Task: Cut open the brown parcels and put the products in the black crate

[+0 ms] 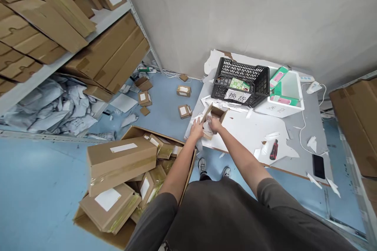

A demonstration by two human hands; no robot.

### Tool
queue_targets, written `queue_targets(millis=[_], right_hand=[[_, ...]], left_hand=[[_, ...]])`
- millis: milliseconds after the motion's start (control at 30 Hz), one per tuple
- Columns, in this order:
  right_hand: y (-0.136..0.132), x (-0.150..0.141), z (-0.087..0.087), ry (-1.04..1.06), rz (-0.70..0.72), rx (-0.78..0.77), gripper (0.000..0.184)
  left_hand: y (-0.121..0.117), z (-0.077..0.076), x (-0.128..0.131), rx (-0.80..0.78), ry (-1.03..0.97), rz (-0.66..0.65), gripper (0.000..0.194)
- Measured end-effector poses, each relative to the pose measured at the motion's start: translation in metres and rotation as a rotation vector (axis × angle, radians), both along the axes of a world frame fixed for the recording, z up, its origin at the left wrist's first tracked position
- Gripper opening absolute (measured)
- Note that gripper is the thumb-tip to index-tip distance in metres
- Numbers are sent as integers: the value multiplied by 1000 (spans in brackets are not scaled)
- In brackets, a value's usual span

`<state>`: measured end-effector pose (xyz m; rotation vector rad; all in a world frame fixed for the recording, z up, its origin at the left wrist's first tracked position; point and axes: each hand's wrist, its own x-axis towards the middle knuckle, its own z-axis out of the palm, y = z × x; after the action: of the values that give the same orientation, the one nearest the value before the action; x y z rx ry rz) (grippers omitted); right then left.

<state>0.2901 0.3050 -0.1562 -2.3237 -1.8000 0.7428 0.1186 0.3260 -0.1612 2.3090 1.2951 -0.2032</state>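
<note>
A small open cardboard box [218,113] sits at the left front edge of the table, with crumpled white wrapping [207,126] in its mouth. My left hand [196,128] is closed at the box's left side, its fingers against the box edge and the white material. At the box's opening, my right hand [215,124] is closed on the white wrapping. The inside of the box is partly hidden by my fingers. Just behind stands a black plastic crate [241,82] with a handwritten label and a green packet [240,84].
A white bin [294,86] holds green-and-pink boxes. A red-and-black cutter [274,150] and a phone [319,166] lie on the table [309,133]. A large carton [129,129] full of taped parcels stands at my left. Loaded shelving [106,23] and small floor boxes [184,91] lie beyond.
</note>
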Motion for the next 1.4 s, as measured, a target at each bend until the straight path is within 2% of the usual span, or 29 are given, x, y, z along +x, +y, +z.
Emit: queue_targets(millis=[133, 200, 267, 367, 533, 633, 733, 833, 933, 1033, 1100, 1167, 1267, 1400], right_hand=[[-51, -2, -1, -148, -162, 224, 49], [-75, -7, -3, -176, -184, 157, 49], [-89, -14, -8, -161, -158, -3, 51], [-88, -23, -18, -156, -154, -163, 51], [-78, -17, -20, -188, -119, -156, 33], [-87, -1, -9, -196, -137, -111, 33], [-105, 24, 10, -200, -204, -6, 34], [-132, 60, 33, -206, -296, 107, 37], [-175, 106, 55, -213, -404, 177, 41], [-239, 154, 73, -223, -515, 234, 46], [-294, 185, 79, -239, -613, 264, 48], [-358, 213, 82, -260, -728, 276, 50], [-467, 249, 80, -285, -914, 259, 53], [-632, 276, 68, -313, -1179, 196, 55]], left_hand=[[-5, -17, -2, 50, 35, -3, 61], [-7, -23, -1, 91, 35, 5, 51], [-8, -30, 1, 89, 48, -10, 39], [-8, -41, 4, 76, 39, -31, 29], [-17, -51, 4, 125, -108, -76, 16], [-28, -47, 11, 158, -184, -62, 10], [-40, -34, 32, 202, -264, -78, 13], [-54, -15, 71, 251, -336, -118, 16], [-80, 5, 127, 287, -409, -222, 16], [-126, 23, 193, 302, -474, -347, 16], [-170, 30, 240, 294, -501, -433, 17], [-223, 31, 287, 280, -522, -525, 19], [-320, 26, 355, 237, -548, -692, 19], [-472, 14, 427, 132, -561, -973, 23]])
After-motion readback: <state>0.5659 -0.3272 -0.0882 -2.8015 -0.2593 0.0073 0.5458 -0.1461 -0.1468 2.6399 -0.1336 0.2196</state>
